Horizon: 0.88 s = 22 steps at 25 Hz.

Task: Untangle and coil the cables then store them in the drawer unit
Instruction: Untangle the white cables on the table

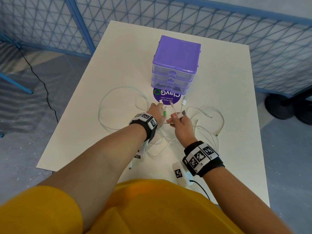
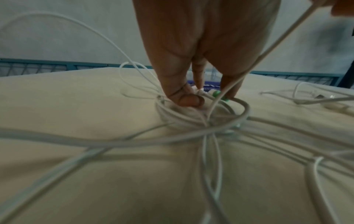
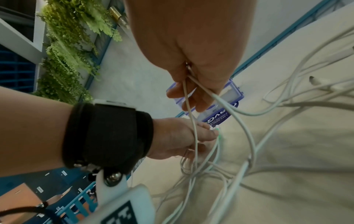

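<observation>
— Where are the cables (image 1: 209,125) now?

— Spread loose over the cream desk (image 1: 104,68), all white, knotted together near the middle just in front of the person. One big loop runs out toward nine o'clock, more loops trail off toward three, and a few strands run back to six under the wrists.

— And the drawers (image 1: 175,65)?

— Purple unit at twelve o'clock, standing on a round purple sticker (image 1: 166,97). All three drawers look closed.

— What's the left hand (image 1: 156,111) doing?

— Down on the desk right at the knot. From its wrist view the thumb and fingertips (image 2: 189,100) are pinching cable ends there, one with a green plug (image 1: 165,113). So it's gripping cable.

— The right hand (image 1: 181,121)?

— Raised a little off the desk, just beside the left one, toward three o'clock. Its fingers are curled round a couple of strands that hang from the fist down into the knot. Connector ends stick up out of the top of it, a USB plug (image 1: 184,99) among them, pointing toward the sticker.

— Anything else on the desk?

— A small white box (image 1: 179,173) with a black-and-white marker at about five o'clock, near the right wrist.
</observation>
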### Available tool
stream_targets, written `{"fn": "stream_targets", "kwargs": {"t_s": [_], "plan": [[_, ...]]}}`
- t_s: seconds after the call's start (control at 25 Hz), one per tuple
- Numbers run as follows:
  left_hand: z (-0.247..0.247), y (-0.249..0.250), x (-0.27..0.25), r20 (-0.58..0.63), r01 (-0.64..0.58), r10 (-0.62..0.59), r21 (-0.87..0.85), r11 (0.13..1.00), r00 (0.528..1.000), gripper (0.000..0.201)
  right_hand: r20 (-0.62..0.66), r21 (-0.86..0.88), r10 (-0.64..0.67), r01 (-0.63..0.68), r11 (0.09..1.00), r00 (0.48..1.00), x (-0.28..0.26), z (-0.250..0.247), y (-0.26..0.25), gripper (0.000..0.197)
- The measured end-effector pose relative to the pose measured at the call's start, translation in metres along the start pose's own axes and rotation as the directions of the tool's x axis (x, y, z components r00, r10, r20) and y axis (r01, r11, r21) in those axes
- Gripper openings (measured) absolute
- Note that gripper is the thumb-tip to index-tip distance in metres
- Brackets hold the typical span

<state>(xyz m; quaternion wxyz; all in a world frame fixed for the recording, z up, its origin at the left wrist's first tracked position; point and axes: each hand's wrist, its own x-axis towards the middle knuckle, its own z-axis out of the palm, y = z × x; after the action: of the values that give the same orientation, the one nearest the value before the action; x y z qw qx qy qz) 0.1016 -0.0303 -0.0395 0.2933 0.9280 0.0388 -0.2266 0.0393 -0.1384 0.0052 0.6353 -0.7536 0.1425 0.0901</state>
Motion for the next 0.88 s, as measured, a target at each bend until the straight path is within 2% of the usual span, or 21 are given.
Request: {"fn": "stream_targets", "kwargs": {"t_s": [0.08,0.2,0.32,0.56,0.72,0.88], "plan": [[0.002,-0.004,0.003,0.002,0.034,-0.034,-0.012,0.999,0.999,0.066,-0.016,0.058,0.016,-0.016,0.998,1.0,0.0,-0.003,0.001,0.027],[0.0,-0.007,0.011,0.028,0.005,-0.006,0.03,1.0,1.0,0.08,-0.015,0.082,0.032,-0.031,0.996,0.999,0.003,-0.006,0.002,0.014],[-0.001,-0.007,0.014,0.083,-0.052,0.044,0.099,0.994,0.996,0.067,-0.013,0.086,0.034,-0.032,0.996,0.999,0.005,-0.007,0.002,0.014],[-0.001,-0.019,0.016,-0.032,-0.05,0.049,-0.039,0.998,0.998,0.055,-0.038,0.056,0.035,-0.033,0.998,0.999,0.003,-0.01,-0.002,0.025],[0.0,-0.025,0.016,-0.065,-0.034,0.033,-0.019,0.999,0.997,0.047,-0.049,0.078,0.031,-0.027,0.997,0.998,0.003,-0.011,-0.005,0.024],[-0.002,-0.024,0.016,-0.093,-0.003,-0.002,-0.053,0.999,0.996,0.04,-0.043,0.026,-0.015,0.016,1.0,0.999,0.004,-0.012,-0.005,0.024]]}}
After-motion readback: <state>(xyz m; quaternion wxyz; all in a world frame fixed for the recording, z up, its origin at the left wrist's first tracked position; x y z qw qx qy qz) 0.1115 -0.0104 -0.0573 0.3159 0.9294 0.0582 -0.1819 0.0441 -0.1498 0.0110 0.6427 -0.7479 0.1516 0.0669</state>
